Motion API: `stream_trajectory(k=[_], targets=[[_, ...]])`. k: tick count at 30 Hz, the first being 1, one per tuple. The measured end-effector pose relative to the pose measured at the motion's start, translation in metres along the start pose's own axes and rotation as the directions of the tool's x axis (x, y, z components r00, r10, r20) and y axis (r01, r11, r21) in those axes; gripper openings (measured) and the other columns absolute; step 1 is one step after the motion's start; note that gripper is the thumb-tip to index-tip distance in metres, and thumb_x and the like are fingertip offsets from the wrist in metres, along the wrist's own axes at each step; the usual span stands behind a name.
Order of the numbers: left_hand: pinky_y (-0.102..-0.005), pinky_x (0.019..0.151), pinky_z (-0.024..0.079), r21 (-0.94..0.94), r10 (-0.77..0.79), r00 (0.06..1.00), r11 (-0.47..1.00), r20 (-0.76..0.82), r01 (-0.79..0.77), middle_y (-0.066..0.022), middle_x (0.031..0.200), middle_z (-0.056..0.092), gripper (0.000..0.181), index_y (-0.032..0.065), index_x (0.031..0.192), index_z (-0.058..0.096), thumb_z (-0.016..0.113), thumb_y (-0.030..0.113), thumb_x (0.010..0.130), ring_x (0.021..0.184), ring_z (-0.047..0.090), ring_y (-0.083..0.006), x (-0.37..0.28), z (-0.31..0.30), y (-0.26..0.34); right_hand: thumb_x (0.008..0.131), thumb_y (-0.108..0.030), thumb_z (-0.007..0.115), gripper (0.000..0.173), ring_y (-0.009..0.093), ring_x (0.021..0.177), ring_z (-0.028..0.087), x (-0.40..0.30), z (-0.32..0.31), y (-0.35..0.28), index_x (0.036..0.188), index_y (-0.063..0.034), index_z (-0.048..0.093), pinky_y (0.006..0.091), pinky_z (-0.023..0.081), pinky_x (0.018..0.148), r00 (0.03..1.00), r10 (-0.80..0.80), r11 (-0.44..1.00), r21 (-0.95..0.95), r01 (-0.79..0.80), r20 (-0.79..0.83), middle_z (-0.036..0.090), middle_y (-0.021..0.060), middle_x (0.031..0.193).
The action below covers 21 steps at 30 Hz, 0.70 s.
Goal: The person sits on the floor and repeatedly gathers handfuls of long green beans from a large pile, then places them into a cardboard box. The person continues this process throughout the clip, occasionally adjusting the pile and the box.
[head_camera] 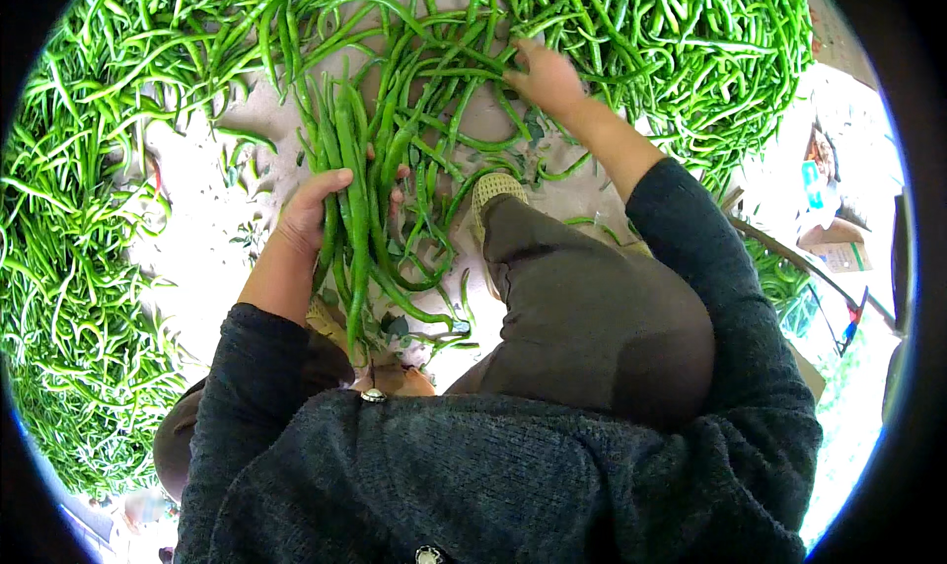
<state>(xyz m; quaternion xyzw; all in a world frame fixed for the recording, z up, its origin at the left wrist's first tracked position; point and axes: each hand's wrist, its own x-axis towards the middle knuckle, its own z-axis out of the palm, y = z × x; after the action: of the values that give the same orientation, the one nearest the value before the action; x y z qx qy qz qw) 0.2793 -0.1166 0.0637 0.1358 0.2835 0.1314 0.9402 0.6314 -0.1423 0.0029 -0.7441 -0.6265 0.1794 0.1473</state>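
Long green chili peppers lie in a large heap [688, 68] before me, ahead and to both sides. My left hand [314, 202] holds a bundle of long green peppers [359, 216], with the thumb across the front and fingertips showing on its far side. The peppers in it run roughly lengthwise, their lower ends hanging near my knees. My right hand [547, 79] reaches out to loose peppers at the edge of the heap, fingertips at their stems or ends. It is slightly blurred, and whether it grips one I cannot tell.
Scattered peppers and leaf bits lie on the pale ground [259, 165]. A yellow textured shoe [497, 187] stands between the hands, below the heap. At the right are a curved wooden bar [795, 257], a cardboard piece [843, 257] and more peppers. A red pepper [156, 173] lies at the left.
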Motion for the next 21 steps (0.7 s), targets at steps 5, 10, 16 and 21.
stream_trajectory(k=[5, 10, 16, 21], targets=[[-0.0386, 0.078, 0.052, 0.158, 0.099, 0.993, 0.983, -0.058, -0.089, -0.0245, 0.126, 0.049, 0.065, 0.0020, 0.126, 0.046, 0.062, 0.038, 0.075, 0.091, 0.060, -0.0279, -0.011, -0.006, 0.018, 0.075, -0.019, 0.064, 0.040, 0.040, 0.086, 0.059, -0.035, 0.051, -0.008, 0.108, -0.0019, 0.049, 0.0451, 0.047, 0.077, 0.965, 0.053, 0.998, 0.006, -0.056, 0.255, 0.062, 0.0220, 0.089], [-0.0325, 0.076, 0.053, 0.178, 0.247, 0.955, 0.960, -0.165, -0.218, -0.0229, 0.132, 0.044, 0.074, -0.0026, 0.127, 0.043, 0.059, 0.048, 0.077, 0.086, 0.061, -0.0215, -0.031, -0.029, 0.047, 0.079, -0.016, 0.061, 0.032, 0.040, 0.087, 0.057, -0.051, 0.012, -0.030, 0.109, -0.0056, 0.055, 0.0437, 0.046, 0.076, 0.951, -0.140, 0.950, 0.309, 0.050, 0.276, 0.062, 0.0196, 0.091], [-0.0375, 0.082, 0.052, 0.184, 0.292, 0.952, 0.945, -0.095, -0.271, -0.0217, 0.132, 0.045, 0.074, -0.0025, 0.129, 0.041, 0.060, 0.047, 0.078, 0.097, 0.061, -0.0265, -0.033, -0.035, 0.067, 0.072, -0.013, 0.061, 0.021, 0.035, 0.084, 0.059, -0.043, -0.074, -0.052, 0.093, -0.0090, 0.063, 0.0440, 0.045, 0.075, 0.749, -0.164, 0.964, -0.057, 0.260, 0.642, 0.062, 0.0154, 0.087], [-0.0389, 0.088, 0.049, 0.109, 0.151, 0.987, 0.982, 0.062, -0.157, -0.0205, 0.125, 0.052, 0.064, -0.0025, 0.129, 0.043, 0.059, 0.034, 0.079, 0.103, 0.059, -0.0282, -0.004, 0.018, 0.046, 0.067, -0.012, 0.062, 0.017, 0.027, 0.093, 0.057, -0.019, -0.077, -0.131, 0.083, -0.0101, 0.064, 0.0433, 0.038, 0.092, 0.635, -0.664, 0.674, -0.052, 0.737, 0.395, 0.062, 0.0081, 0.087]])
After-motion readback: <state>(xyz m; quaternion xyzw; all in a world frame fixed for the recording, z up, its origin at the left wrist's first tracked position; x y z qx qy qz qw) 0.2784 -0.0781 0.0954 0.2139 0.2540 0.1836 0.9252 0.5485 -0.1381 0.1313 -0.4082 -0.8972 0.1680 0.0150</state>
